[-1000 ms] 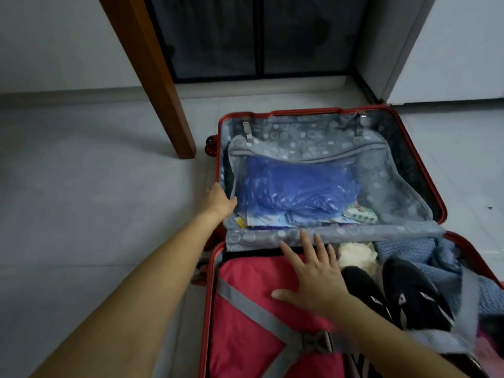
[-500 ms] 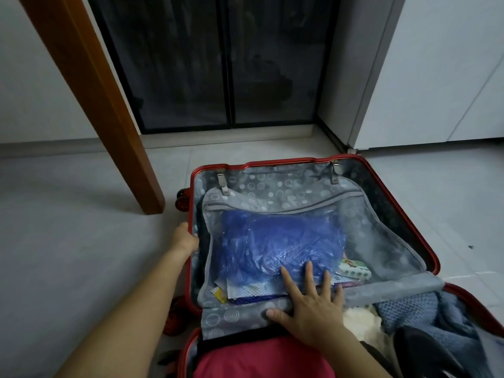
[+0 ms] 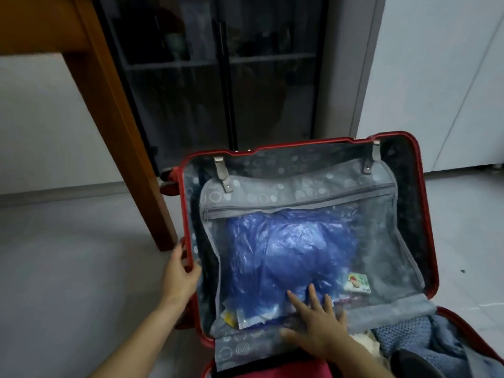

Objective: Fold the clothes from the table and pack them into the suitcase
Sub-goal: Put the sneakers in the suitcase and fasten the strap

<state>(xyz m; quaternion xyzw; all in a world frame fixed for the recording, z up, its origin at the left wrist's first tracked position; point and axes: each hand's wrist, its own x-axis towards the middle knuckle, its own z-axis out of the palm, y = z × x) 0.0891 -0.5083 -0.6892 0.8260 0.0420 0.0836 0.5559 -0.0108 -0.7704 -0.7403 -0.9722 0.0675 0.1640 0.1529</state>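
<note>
The suitcase (image 3: pixel 300 145) lies open with its lid (image 3: pixel 272 165) raised. The lid's left rim is grasped by the left hand (image 3: pixel 177 274), fingers curled round the red edge. The right hand (image 3: pixel 319 323) is laid flat, fingers straight and spread, on the mesh flap (image 3: pixel 381 241) over a blue bag (image 3: pixel 286 246). Red cloth (image 3: pixel 272 373) and blue knit (image 3: pixel 403 334) are packed in the lower half, just below that hand.

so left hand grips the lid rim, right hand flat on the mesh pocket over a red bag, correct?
No: the bag is blue, not red, per the head view. The left hand does grip the lid rim; the right hand lies flat on the pocket.
</note>
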